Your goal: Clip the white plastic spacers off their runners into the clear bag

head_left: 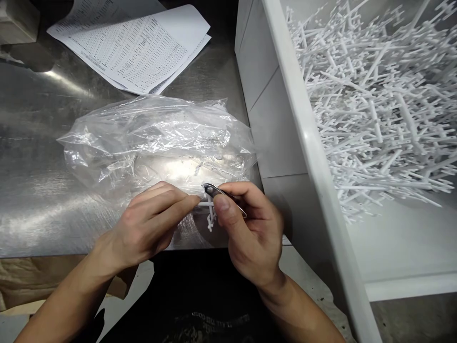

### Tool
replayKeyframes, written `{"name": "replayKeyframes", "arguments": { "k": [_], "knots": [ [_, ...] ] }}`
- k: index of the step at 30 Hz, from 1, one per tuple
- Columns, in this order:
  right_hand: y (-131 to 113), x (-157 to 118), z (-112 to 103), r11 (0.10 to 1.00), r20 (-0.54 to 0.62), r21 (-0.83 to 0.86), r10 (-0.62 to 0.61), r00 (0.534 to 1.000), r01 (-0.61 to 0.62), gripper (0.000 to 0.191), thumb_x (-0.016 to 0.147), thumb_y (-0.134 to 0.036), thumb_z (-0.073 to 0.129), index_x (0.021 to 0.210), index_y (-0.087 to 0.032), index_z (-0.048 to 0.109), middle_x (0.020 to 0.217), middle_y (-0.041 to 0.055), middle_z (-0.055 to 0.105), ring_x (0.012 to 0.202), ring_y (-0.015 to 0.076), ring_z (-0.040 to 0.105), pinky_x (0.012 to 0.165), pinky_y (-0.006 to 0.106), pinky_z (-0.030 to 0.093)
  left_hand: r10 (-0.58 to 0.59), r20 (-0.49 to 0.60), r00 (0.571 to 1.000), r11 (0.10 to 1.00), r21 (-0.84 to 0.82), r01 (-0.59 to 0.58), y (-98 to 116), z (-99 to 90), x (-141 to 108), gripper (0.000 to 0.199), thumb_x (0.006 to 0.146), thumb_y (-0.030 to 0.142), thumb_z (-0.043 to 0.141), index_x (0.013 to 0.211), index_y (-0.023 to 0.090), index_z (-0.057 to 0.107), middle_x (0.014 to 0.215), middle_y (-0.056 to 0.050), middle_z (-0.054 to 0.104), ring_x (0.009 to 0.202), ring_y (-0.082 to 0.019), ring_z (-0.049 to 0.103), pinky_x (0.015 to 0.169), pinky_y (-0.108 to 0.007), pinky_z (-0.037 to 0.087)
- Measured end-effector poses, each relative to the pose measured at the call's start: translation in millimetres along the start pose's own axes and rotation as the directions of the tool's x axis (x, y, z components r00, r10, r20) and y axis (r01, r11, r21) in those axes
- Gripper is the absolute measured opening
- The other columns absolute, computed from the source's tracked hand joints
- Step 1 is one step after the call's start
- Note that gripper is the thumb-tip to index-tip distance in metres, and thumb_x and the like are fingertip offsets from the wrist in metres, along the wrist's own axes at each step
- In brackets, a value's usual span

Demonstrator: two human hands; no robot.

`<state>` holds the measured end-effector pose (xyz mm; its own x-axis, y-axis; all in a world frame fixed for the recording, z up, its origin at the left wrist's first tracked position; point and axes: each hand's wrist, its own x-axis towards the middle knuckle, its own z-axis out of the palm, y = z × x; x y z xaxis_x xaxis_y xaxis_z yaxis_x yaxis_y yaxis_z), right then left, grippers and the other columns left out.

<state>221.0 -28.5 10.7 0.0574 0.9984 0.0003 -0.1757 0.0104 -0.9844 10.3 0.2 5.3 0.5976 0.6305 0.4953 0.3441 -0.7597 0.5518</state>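
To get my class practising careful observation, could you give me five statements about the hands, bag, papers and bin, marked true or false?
1. The right hand holds a metal clipper. True.
2. The left hand grips the papers. False: the left hand pinches a white branched piece.
3. A clear bag lies on the metal table. True.
4. The bin holds cloths. False: the bin holds thin white pieces.
5. Printed papers lie beyond the bag. True.

Glare whitens the metal table [32, 200]; dim shadows darken the lower edge
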Motion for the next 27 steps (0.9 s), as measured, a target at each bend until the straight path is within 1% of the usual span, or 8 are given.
{"name": "replayKeyframes", "arguments": {
  "k": [3,6,8,11,14,16,19,27],
  "knots": [
    [1.1,1.1,0.8,0.999,-0.002,-0.039,-0.028,1.000,0.028,0.009,0.110,-0.028,0.074,0.102,-0.025,0.074,0.072,-0.0077,0.058,0.062,0.0077,0.050,0.057,0.021,0.042,0.050,0.006,0.999,0.997,0.065,-0.050,-0.4,4.0,0.8,0.032,0.102,-0.003,0.061,0.132,0.003,0.069,0.098,-0.013,0.075,0.086,-0.023,0.071,0.076,-0.039,0.062],
    [1.5,3.2,2.5,0.998,-0.018,-0.051,-0.027,0.999,0.026,0.013,0.111,-0.027,0.073,0.099,-0.024,0.073,0.070,-0.0082,0.056,0.061,0.0074,0.048,0.057,0.022,0.042,0.047,-0.005,0.999,0.996,0.078,-0.046,0.1,7.1,2.1,0.032,0.099,-0.005,0.064,0.130,0.001,0.069,0.096,-0.012,0.074,0.085,-0.022,0.071,0.076,-0.039,0.062],
    [2.1,3.9,2.6,0.999,-0.030,-0.038,-0.013,0.999,0.012,0.013,0.111,-0.028,0.073,0.099,-0.023,0.074,0.070,-0.0081,0.056,0.061,0.0075,0.048,0.058,0.021,0.044,-0.002,-0.007,1.000,0.999,0.052,0.003,1.2,6.7,2.8,0.031,0.098,-0.006,0.066,0.127,0.003,0.070,0.095,-0.010,0.074,0.083,-0.020,0.071,0.075,-0.036,0.061],
    [3.8,1.3,-1.5,1.000,-0.051,0.018,0.016,0.999,-0.015,0.009,0.110,-0.032,0.075,0.104,-0.025,0.075,0.073,-0.0073,0.058,0.062,0.0082,0.050,0.061,0.022,0.047,-0.102,-0.012,0.995,0.995,-0.016,0.101,4.1,2.6,3.1,0.027,0.101,-0.003,0.067,0.125,0.008,0.071,0.097,-0.008,0.076,0.085,-0.018,0.074,0.076,-0.032,0.062],
    [3.3,-4.0,-8.2,0.998,-0.025,0.047,0.034,0.999,-0.033,0.005,0.109,-0.031,0.076,0.106,-0.027,0.076,0.073,-0.0068,0.060,0.060,0.0082,0.049,0.057,0.021,0.045,-0.205,-0.094,0.974,0.979,-0.031,0.203,6.9,-1.4,1.7,0.026,0.103,0.000,0.069,0.125,0.012,0.074,0.101,-0.008,0.079,0.088,-0.016,0.077,0.078,-0.028,0.064],
    [0.6,-6.4,-11.1,1.000,0.017,0.000,0.029,0.999,-0.029,0.004,0.104,-0.024,0.078,0.103,-0.026,0.076,0.069,-0.0074,0.059,0.056,0.0080,0.048,0.051,0.020,0.041,-0.254,-0.154,0.955,0.967,-0.026,0.253,7.7,-2.2,0.5,0.026,0.104,0.001,0.070,0.125,0.015,0.076,0.101,-0.007,0.079,0.086,-0.014,0.077,0.077,-0.026,0.063],
    [-4.1,-6.7,-11.0,0.998,0.047,-0.068,0.013,0.999,-0.010,0.011,0.098,-0.016,0.078,0.099,-0.026,0.076,0.064,-0.0083,0.055,0.053,0.0088,0.047,0.049,0.020,0.041,-0.249,-0.191,0.949,0.968,-0.007,0.253,7.2,-1.0,-0.2,0.026,0.104,0.001,0.070,0.125,0.015,0.077,0.100,-0.006,0.080,0.084,-0.012,0.076,0.077,-0.024,0.062],
    [-1.9,-6.9,-8.5,0.995,0.082,-0.099,0.005,0.997,0.003,0.008,0.100,-0.024,0.083,0.103,-0.028,0.077,0.067,-0.0071,0.055,0.055,0.0109,0.045,0.051,0.025,0.040,-0.214,-0.191,0.958,0.973,0.042,0.226,6.3,1.7,0.4,0.028,0.102,-0.001,0.072,0.125,0.014,0.076,0.103,-0.007,0.080,0.089,-0.014,0.078,0.084,-0.028,0.065]
  ]
}}
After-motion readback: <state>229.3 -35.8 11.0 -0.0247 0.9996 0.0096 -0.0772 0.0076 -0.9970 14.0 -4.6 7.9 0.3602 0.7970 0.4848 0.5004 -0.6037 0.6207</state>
